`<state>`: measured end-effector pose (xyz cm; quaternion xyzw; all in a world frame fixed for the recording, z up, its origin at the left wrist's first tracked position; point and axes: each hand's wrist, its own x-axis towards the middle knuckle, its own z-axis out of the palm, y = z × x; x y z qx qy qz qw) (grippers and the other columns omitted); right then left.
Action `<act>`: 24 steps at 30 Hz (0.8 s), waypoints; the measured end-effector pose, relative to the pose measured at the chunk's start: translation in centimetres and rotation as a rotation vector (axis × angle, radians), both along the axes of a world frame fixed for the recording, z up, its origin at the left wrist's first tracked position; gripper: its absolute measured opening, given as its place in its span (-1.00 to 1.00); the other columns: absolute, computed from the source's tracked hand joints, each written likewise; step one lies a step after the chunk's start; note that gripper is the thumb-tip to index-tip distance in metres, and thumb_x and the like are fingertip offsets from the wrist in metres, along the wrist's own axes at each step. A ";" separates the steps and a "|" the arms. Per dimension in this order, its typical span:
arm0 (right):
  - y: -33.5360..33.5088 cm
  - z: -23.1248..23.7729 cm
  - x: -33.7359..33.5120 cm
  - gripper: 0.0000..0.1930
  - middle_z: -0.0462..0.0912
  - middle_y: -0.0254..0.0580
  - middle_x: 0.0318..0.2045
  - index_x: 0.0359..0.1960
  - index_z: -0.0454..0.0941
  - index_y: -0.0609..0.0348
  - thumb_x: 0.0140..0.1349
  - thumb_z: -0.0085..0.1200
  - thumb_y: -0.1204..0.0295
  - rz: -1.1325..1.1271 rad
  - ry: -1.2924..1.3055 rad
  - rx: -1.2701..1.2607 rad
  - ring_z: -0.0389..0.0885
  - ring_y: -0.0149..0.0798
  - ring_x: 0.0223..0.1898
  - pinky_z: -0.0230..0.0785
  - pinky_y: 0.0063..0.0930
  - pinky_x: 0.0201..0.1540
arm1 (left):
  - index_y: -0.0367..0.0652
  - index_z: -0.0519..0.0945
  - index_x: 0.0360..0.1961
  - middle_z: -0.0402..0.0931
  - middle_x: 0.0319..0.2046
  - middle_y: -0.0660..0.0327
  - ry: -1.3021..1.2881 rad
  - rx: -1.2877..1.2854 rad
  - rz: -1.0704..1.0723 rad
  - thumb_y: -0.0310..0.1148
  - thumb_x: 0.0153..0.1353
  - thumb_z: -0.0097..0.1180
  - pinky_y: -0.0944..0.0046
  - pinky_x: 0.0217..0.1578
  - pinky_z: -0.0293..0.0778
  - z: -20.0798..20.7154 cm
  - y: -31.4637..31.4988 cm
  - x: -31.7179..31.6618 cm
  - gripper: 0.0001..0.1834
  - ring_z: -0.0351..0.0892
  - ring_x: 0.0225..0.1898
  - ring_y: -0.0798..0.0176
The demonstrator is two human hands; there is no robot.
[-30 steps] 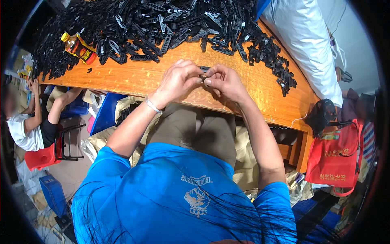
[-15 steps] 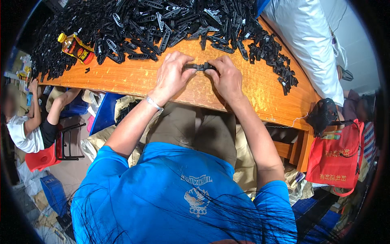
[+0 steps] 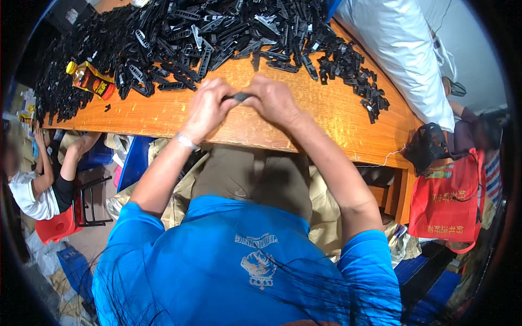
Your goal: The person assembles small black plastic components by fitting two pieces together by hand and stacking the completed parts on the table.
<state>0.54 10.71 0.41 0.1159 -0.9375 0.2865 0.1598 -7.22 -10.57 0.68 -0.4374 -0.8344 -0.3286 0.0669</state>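
A small black plastic part [image 3: 239, 96] is held between my two hands above the near half of the wooden table [image 3: 179, 114]. My left hand [image 3: 207, 104] pinches its left end, and my right hand [image 3: 272, 100] closes over its right end. The fingers cover most of the part, and motion blurs it, so its shape is hard to make out. Beyond my hands lies a large heap of long, slotted black plastic pieces [image 3: 179, 41]. Smaller black pieces [image 3: 361, 81] form a loose strip toward the right.
A bottle with a yellow cap [image 3: 89, 80] leans by the heap at left. A big white sack [image 3: 394, 54] lies along the table's right side. A red bag [image 3: 443, 204] hangs at the right corner. Another person [image 3: 38, 187] sits on a red chair [image 3: 62, 223] at left.
Both hands have shifted left with the black part, and my right hand has turned and closed further over it. The whole view has shifted slightly.
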 end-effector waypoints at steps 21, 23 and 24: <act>12.1 1.3 3.7 -0.78 0.64 0.20 -0.01 -0.15 0.67 0.23 0.26 0.38 0.41 -0.714 -0.184 0.301 0.74 0.30 -0.07 0.61 0.10 0.02 | -0.12 0.71 -0.08 0.62 -0.17 0.04 0.206 -0.084 0.024 -0.40 0.23 0.35 -0.07 -0.02 0.61 0.1 13.5 -2.6 -0.77 0.64 -0.02 -0.10; 12.5 1.5 4.4 -0.78 0.64 0.21 0.01 -0.16 0.67 0.25 0.25 0.38 0.42 -0.683 -0.188 0.279 0.73 0.33 -0.07 0.60 0.11 0.03 | -0.15 0.68 -0.15 0.61 -0.18 0.02 0.228 -0.072 0.019 -0.45 0.22 0.32 -0.09 0.00 0.61 0.1 13.3 -2.1 -0.82 0.61 -0.02 -0.13; 12.5 1.8 4.7 -0.78 0.63 0.23 0.02 -0.16 0.66 0.26 0.24 0.38 0.44 -0.647 -0.189 0.260 0.73 0.35 -0.07 0.60 0.12 0.03 | -0.16 0.66 -0.18 0.61 -0.20 0.05 0.240 -0.027 0.009 -0.44 0.18 0.39 -0.08 -0.03 0.59 0.2 12.7 -1.7 -0.80 0.62 -0.06 -0.11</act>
